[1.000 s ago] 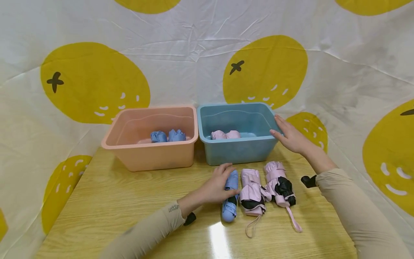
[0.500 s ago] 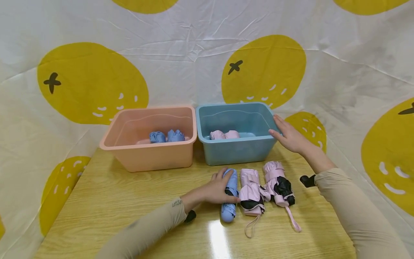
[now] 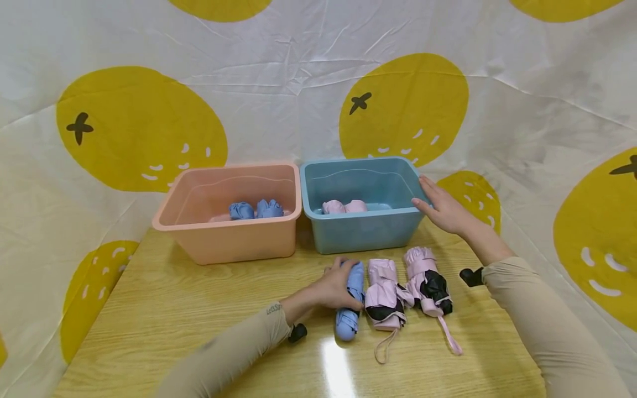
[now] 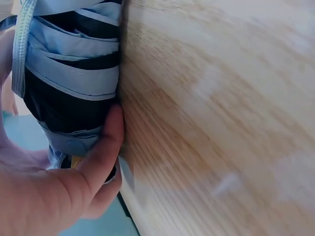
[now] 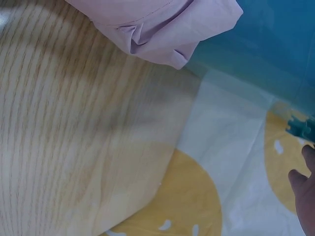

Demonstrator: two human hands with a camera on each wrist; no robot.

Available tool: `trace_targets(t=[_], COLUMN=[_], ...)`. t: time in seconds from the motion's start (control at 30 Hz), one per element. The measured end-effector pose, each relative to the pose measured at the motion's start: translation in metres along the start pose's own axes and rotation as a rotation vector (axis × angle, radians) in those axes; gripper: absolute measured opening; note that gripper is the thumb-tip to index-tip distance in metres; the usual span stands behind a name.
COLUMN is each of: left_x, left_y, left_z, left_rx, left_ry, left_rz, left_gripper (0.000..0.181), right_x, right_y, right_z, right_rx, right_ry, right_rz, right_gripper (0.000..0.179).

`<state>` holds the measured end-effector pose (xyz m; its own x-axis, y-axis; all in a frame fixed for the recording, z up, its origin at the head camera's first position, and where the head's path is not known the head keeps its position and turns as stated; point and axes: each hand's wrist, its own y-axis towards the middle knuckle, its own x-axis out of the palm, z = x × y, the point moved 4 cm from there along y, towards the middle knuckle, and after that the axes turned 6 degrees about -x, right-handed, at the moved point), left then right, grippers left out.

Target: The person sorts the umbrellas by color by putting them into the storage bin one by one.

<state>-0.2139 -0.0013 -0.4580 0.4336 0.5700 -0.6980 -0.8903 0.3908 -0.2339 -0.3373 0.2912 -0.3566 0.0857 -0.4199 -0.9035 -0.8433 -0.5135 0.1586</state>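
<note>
My left hand (image 3: 334, 286) grips a folded blue umbrella (image 3: 346, 325) lying on the table. In the left wrist view, the fingers (image 4: 110, 132) curl around the umbrella's blue and black folds (image 4: 74, 81). My right hand (image 3: 446, 210) rests with extended fingers on the right rim of a blue bin (image 3: 365, 232). Two pink folded umbrellas, one in the middle (image 3: 382, 293) and another at the right (image 3: 422, 268), lie beside the blue one. The right wrist view shows part of a pink umbrella (image 5: 162, 29) and my right fingertips (image 5: 300, 182) at the edge.
An orange-pink bin (image 3: 239, 243) stands left of the blue bin, with two blue rolled bundles (image 3: 269, 209) inside. Two pink bundles (image 3: 356, 206) sit in the blue bin. Behind the wooden table (image 3: 199, 309) hangs a white cloth (image 3: 278, 72) with yellow fruit prints.
My left hand has closed around the blue umbrella, whose near end has swung slightly left. My right hand stays on the blue bin's rim.
</note>
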Motion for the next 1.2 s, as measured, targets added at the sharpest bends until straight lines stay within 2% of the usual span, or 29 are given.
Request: trace_targets(t=[0.33, 0.6, 0.9, 1.2], left_x=[-0.005, -0.01, -0.021, -0.052], left_y=[-0.004, -0.021, -0.038, -0.059], left_z=[-0.008, -0.007, -0.012, -0.008], left_rx=[0.102, 0.152, 0.194, 0.239], left_ry=[-0.111, -0.201, -0.259, -0.353], left_rz=[0.005, 0.02, 0.123, 0.241], left_gripper=[0.11, 0.11, 0.113, 0.112], right_x=[-0.001, -0.002, -0.001, -0.003], right_y=[0.0, 0.0, 0.0, -0.002], right_z=[-0.001, -0.003, -0.003, -0.007], right_rx=[0.0, -0.001, -0.002, -0.013], right_ry=[0.008, 0.008, 0.013, 0.016], right_rz=[-0.005, -0.006, -0.004, 0.004], right_gripper=[0.08, 0.08, 0.08, 0.08])
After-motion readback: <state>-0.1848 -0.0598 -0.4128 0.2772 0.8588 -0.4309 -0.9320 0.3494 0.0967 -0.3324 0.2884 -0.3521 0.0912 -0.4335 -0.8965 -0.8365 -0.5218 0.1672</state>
